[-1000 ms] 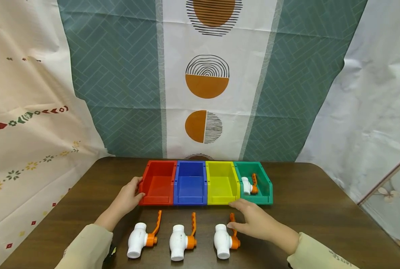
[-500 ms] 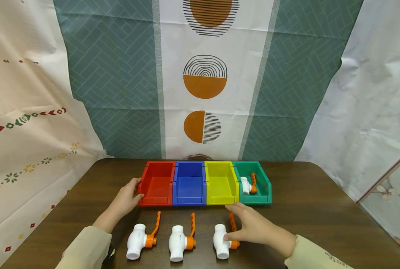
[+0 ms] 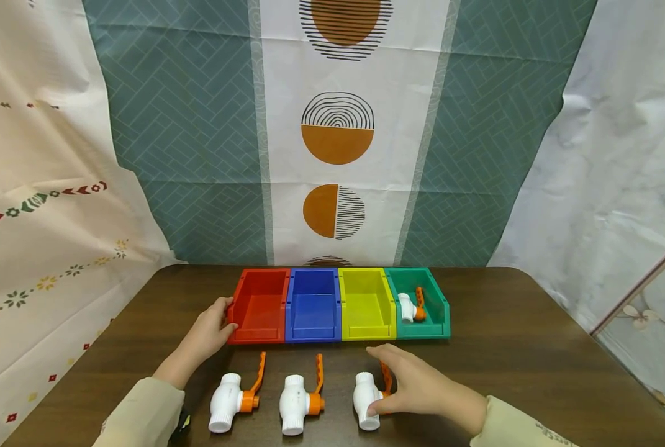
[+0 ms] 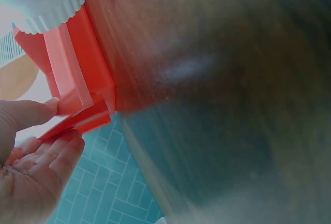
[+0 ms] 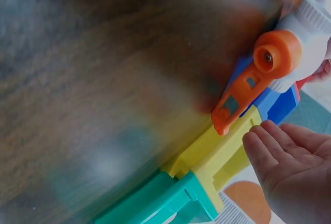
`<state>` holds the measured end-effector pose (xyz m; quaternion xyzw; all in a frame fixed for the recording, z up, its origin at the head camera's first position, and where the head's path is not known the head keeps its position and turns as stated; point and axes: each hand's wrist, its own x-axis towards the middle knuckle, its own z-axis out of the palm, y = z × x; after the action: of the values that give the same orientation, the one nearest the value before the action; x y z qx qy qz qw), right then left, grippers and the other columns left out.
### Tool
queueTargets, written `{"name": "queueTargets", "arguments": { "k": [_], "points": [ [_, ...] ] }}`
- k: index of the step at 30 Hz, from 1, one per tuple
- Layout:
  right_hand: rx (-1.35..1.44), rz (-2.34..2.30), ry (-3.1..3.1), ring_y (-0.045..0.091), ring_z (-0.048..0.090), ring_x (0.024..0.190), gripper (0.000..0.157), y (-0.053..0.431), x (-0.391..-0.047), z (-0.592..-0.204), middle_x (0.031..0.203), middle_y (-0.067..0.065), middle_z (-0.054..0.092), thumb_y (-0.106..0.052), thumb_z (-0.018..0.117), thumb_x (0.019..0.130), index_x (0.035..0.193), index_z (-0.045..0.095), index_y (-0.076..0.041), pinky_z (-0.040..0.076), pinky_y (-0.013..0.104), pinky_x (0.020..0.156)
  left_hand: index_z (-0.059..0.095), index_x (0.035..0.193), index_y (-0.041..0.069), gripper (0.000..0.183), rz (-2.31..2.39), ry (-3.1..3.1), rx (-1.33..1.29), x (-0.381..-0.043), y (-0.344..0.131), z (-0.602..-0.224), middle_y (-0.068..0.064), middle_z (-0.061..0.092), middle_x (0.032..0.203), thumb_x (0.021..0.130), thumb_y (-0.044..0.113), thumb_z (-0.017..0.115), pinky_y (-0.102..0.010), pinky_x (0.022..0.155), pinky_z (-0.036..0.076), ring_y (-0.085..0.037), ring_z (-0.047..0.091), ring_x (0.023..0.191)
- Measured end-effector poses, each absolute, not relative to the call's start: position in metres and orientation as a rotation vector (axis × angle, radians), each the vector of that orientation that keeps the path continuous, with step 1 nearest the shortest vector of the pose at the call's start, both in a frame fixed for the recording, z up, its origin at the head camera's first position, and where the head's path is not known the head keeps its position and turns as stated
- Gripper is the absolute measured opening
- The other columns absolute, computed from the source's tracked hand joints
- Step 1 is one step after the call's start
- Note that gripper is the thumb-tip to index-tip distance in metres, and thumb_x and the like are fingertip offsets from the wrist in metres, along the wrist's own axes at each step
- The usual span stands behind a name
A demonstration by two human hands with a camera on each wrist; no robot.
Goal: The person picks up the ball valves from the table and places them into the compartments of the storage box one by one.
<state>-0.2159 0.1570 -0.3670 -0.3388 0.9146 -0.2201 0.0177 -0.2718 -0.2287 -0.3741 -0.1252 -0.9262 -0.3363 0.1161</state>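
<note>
My left hand (image 3: 206, 332) pinches the left side of the red bin (image 3: 256, 335), thumb at its front lip and fingers outside, as the left wrist view also shows. My right hand (image 3: 418, 388) hovers over the rightmost ball valve (image 3: 364, 394), which has a white body and an orange lever (image 5: 235, 97). The thumb overlaps the valve's lower body in the head view; whether it touches I cannot tell. In the right wrist view the fingers (image 5: 279, 144) stretch out beside the lever, apart from it. Two like valves, one in the middle (image 3: 293, 403) and one at left (image 3: 225, 403), lie alongside.
Joined to the red bin in a row are a blue bin (image 3: 313, 334), a yellow bin (image 3: 368, 333) and a green bin (image 3: 424, 331). Another ball valve (image 3: 407, 308) lies inside the green one. Behind the dark wooden table (image 3: 494, 347) hangs a patterned cloth (image 3: 209, 155).
My right hand has moved left and slightly down, from the lever side to over the rightmost valve's body. My left hand keeps its hold on the red bin. The head view has shifted a little.
</note>
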Motion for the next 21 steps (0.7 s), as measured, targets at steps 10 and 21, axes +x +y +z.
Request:
{"name": "queueTargets", "arguments": {
  "k": [10, 21],
  "points": [
    [-1.039, -0.663, 2.797, 0.027, 0.053, 0.12, 0.096, 0.153, -0.213, -0.37, 0.135, 0.012, 0.053, -0.06, 0.075, 0.069, 0.136, 0.046, 0.001, 0.048, 0.045, 0.098, 0.039, 0.124, -0.021, 0.048, -0.979, -2.716, -0.372, -0.272, -0.229, -0.374, -0.039, 0.052, 0.12, 0.083, -0.01, 0.062, -0.053, 0.087, 0.05, -0.048, 0.057, 0.106],
    [-1.121, -0.643, 2.725, 0.028, 0.053, 0.121, 0.092, 0.148, -0.205, -0.374, 0.136, 0.017, 0.052, -0.052, 0.077, 0.072, 0.136, 0.045, 0.005, 0.047, 0.041, 0.099, 0.038, 0.124, -0.02, 0.049, -0.992, -2.713, -0.375, -0.272, -0.229, -0.375, -0.039, 0.051, 0.12, 0.083, -0.01, 0.061, -0.052, 0.086, 0.051, -0.048, 0.057, 0.106]
  ]
}}
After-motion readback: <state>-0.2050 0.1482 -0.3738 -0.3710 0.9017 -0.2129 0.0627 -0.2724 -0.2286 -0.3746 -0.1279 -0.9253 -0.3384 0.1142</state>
